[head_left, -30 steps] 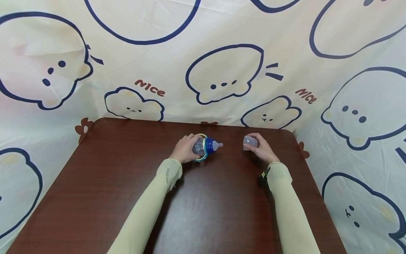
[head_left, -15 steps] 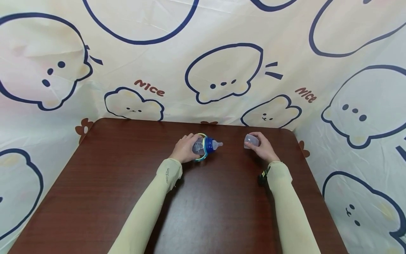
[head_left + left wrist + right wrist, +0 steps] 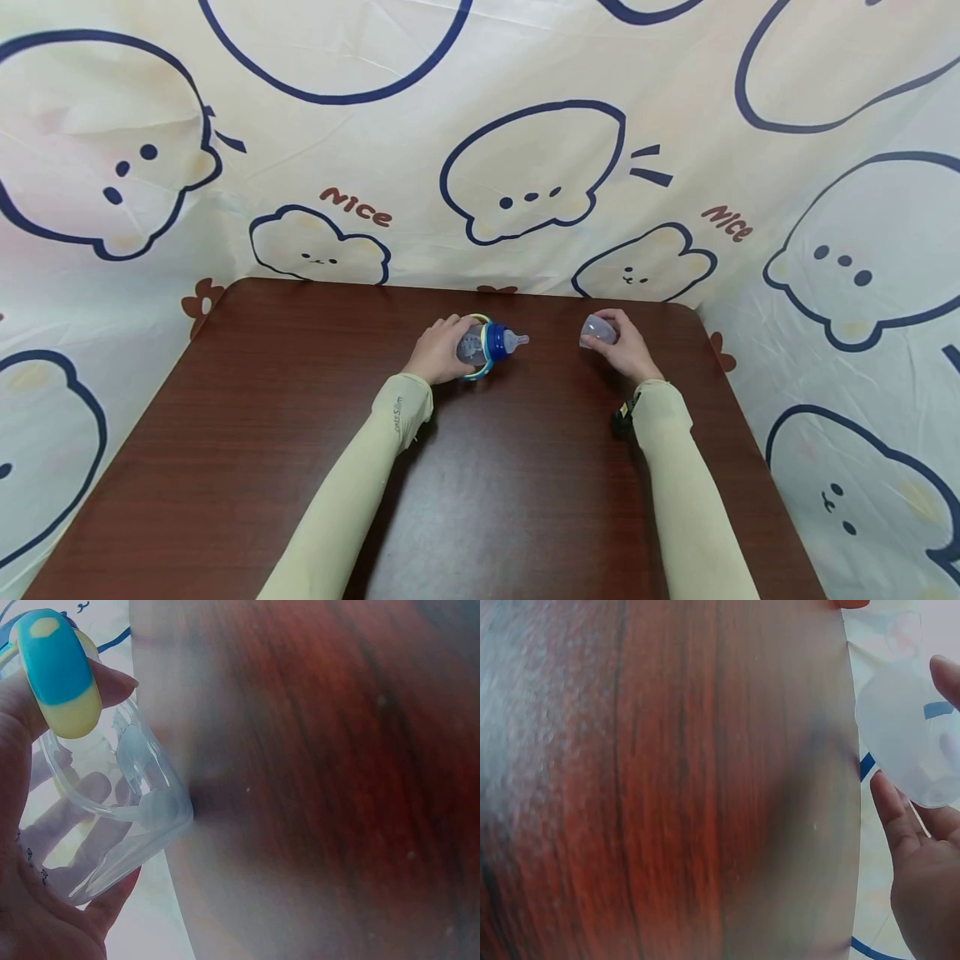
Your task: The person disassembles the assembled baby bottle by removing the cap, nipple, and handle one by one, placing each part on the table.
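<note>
My left hand (image 3: 437, 350) grips a baby bottle (image 3: 472, 346) round its clear body. The bottle lies tilted on its side, with its blue collar and clear nipple (image 3: 513, 341) pointing right. Its yellow and blue handles (image 3: 56, 667) show close up in the left wrist view, where fingers appear through the transparent wall. To the right, my right hand (image 3: 630, 350) holds a translucent bottle cap (image 3: 598, 330) between thumb and fingers. In the right wrist view the cap (image 3: 904, 735) hangs past the table's edge line. A gap separates the cap from the nipple.
A dark brown wooden table (image 3: 480, 500) spreads beneath both hands. Close behind its far edge hangs a pale curtain (image 3: 405, 167) printed with cartoon outlines, which also runs along the left and right sides. A dark band (image 3: 622, 421) sits at the right wrist.
The right hand has tipped the cap a little, its opening side turning, and shifted it slightly up and right. The left hand and the bottle stay nearly in place.
</note>
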`<state>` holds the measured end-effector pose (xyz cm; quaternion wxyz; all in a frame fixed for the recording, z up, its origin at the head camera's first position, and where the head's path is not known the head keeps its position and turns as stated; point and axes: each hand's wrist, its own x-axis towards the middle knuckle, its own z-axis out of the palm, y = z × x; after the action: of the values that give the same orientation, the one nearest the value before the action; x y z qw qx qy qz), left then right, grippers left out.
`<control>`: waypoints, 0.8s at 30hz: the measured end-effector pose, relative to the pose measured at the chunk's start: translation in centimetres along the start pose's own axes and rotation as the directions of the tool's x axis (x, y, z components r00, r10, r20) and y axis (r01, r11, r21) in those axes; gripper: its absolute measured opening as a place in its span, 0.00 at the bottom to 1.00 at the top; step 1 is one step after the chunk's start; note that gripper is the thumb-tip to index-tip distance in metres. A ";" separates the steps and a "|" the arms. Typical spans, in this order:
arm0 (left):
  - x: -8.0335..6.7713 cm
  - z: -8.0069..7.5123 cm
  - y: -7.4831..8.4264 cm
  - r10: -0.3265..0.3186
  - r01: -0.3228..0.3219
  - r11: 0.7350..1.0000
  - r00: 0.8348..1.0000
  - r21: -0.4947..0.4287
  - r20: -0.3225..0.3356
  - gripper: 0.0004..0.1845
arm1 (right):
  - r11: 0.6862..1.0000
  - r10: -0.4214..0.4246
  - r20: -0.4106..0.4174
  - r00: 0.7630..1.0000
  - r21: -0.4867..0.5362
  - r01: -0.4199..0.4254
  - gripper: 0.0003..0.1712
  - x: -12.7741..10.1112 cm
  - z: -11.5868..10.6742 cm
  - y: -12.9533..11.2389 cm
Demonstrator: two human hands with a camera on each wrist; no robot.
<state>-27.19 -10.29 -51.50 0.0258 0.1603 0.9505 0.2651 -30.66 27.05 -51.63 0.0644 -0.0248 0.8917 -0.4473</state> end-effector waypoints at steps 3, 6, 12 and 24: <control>-0.1 0.0 0.0 -0.003 0.003 1.000 1.000 0.002 -0.001 0.44 | 1.000 -0.007 0.001 1.000 0.004 0.007 0.36 0.1 0.2 0.2; -0.2 -0.1 0.0 0.001 -0.001 1.000 1.000 0.002 -0.002 0.44 | 1.000 -0.006 0.005 1.000 -0.004 0.006 0.37 0.2 0.3 0.3; -0.2 -0.1 0.1 0.010 -0.010 1.000 1.000 -0.001 -0.013 0.44 | 1.000 0.011 0.004 1.000 -0.010 -0.011 0.38 0.3 0.3 0.4; -0.2 -0.1 0.1 -0.002 0.002 1.000 1.000 -0.009 -0.008 0.44 | 1.000 0.011 0.005 1.000 -0.025 -0.011 0.43 0.4 0.4 0.2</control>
<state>-26.97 -10.39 -51.36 0.0231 0.1582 0.9495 0.2699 -30.96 26.85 -52.06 0.0688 -0.0220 0.8972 -0.4357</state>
